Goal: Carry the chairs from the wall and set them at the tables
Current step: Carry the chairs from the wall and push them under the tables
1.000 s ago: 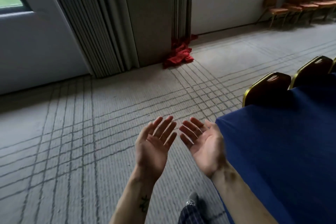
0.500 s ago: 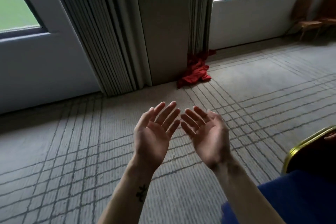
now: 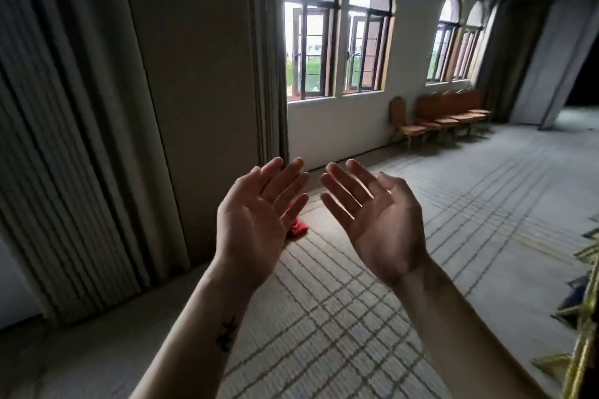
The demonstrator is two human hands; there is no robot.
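Observation:
A row of several brown wooden chairs (image 3: 447,118) with orange seats stands against the far wall under the arched windows, well ahead and to the right. My left hand (image 3: 259,220) and my right hand (image 3: 376,220) are raised side by side in front of me, palms up, fingers straight, holding nothing. A gold chair frame edge (image 3: 583,317) shows blurred at the right border, close to me. The tables are out of view.
Tall grey curtains (image 3: 64,139) and a wall pillar (image 3: 201,91) fill the left. A red cloth (image 3: 297,230) lies on the carpet at the pillar's foot, partly behind my left hand. Patterned grey carpet (image 3: 486,220) stretches to the chairs. A dark doorway (image 3: 583,81) opens far right.
The view has lifted and swung right: the blue table has left the frame, the arched windows and the chair row have come into view. Both hands stay open, palms up.

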